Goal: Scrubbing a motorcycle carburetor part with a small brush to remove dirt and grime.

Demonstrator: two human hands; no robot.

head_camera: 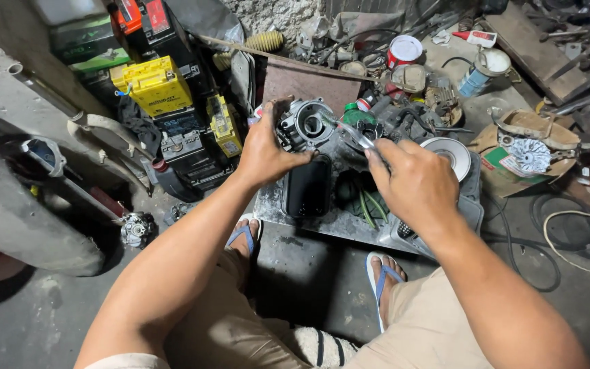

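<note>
my left hand (262,152) gripping a grey engine part (304,123), right hand (414,183) pinching a thin metal tool (351,131), greasy metal tray (341,220) on dirty concrete floor (29,321), yellow batteries (155,85) stacked by the wall

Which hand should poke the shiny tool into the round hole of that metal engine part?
Probably the right hand: it already pinches the thin metal tool, whose tip points at the round opening of the grey engine part. The left hand is busy gripping that part's side, steadying it.
</note>
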